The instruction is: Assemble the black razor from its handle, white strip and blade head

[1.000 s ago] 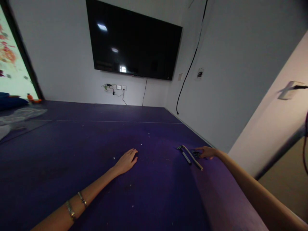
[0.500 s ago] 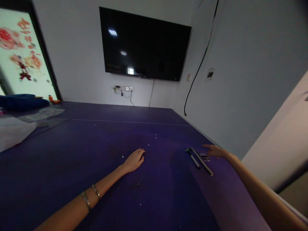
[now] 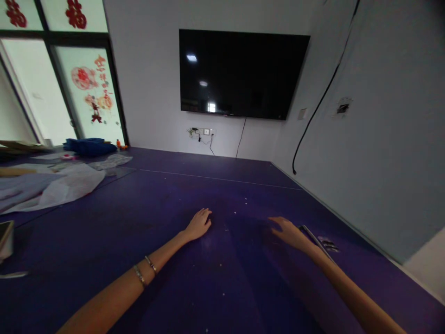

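Observation:
My left hand (image 3: 199,225), with two bracelets on the wrist, rests palm down on the purple tabletop (image 3: 181,283). Its fingers are loosely spread and it holds nothing. Over the table to the right is my right hand (image 3: 288,231), fingers stretched out and apart, with nothing seen in them. A long thin strip (image 3: 317,241) lies just beyond the right wrist, partly covered by the forearm. Several small dark pieces (image 3: 328,244) lie to the right of the strip. The tool with a grey handle beside the strip is hidden behind my right hand or arm.
White sheeting (image 3: 81,182) and a blue cloth bundle (image 3: 91,146) lie at the left. A white-edged object (image 3: 7,239) sits at the left edge. A black cable (image 3: 314,107) hangs along the right wall, and a television (image 3: 243,74) is mounted ahead.
My right hand has moved left from beside the small dark pieces, now covering the grey-handled tool. The left hand stays on the table. The view has turned left, showing more of the door and sheeting.

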The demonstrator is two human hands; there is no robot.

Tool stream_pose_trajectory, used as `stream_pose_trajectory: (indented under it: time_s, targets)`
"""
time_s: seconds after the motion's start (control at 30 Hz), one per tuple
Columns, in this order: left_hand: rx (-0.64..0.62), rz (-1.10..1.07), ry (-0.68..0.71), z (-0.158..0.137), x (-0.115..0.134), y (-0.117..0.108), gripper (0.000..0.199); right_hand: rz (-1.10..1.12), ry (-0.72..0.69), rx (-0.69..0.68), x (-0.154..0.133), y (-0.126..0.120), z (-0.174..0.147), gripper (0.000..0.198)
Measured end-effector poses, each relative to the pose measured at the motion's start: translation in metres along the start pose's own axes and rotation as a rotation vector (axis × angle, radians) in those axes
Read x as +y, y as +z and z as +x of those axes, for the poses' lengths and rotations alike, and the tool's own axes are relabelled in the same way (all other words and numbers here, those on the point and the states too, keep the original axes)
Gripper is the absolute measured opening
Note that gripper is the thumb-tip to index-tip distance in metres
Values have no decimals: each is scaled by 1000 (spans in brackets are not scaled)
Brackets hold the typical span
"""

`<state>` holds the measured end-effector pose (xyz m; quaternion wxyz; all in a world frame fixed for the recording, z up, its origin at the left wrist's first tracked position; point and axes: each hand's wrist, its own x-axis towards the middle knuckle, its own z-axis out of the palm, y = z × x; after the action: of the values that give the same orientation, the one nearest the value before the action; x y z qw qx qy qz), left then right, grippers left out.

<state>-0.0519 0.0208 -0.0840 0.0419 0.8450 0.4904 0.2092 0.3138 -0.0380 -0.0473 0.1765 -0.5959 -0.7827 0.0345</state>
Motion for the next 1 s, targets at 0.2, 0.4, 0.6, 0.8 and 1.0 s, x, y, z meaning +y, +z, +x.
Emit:
stream_pose_trajectory:
  time_s: [0.2,0.4,0.6,0.8,1.0]
  targets:
    - [-32,53,-138,-11,-31,-12,44,-58,55,-93,-40,39,-8,58]
    - [-72,112,-163,-17,-34,-9,45,-137,188,-23,-53,59,-14,52]
    - [-53,134,-134,-18,-30,-9,46,-143,173,15,-52,63,-17,51]
    - [-55,105,-133,-19,-31,-8,44,-142,171,19,-50,63,-18,51]
    - [-59,99,-129,-20,-28,-12,44,-131,166,9,-51,61,-19,51]
